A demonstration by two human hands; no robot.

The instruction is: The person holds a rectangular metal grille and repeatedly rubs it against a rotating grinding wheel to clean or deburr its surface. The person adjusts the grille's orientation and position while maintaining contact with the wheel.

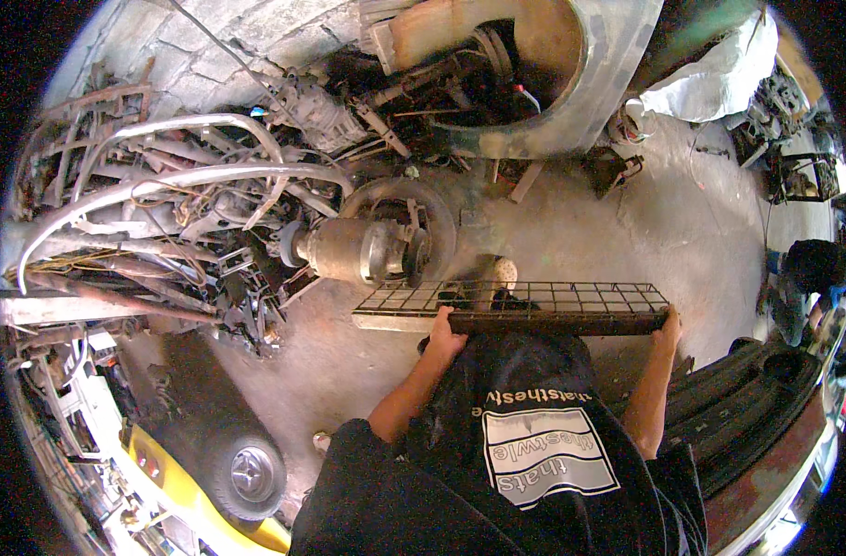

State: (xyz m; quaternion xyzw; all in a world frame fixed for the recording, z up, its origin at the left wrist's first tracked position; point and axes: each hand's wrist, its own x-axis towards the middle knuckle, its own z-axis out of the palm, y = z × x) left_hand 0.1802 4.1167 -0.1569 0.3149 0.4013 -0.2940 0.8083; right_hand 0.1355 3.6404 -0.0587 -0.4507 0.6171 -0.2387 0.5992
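- A long metal frame with a wire grid along its top is held crosswise in front of the black shirt, above the concrete floor; one rail is dark along most of its length, and a paler stretch is seen at the left end.
- The frame's near edge is gripped by the left hand, its fingers curled around the rail; part of the frame is left sticking out beyond it to the left.
- The right end is gripped by the right hand, its fingers bent around the corner; the fingertips are partly hidden.
- A metal cylinder is seen lying on its side near the frame's left end; bent metal tubes are heaped farther left.
- A yellow body panel with a silver-hubbed wheel is seen at lower left; a long black part is placed at right.
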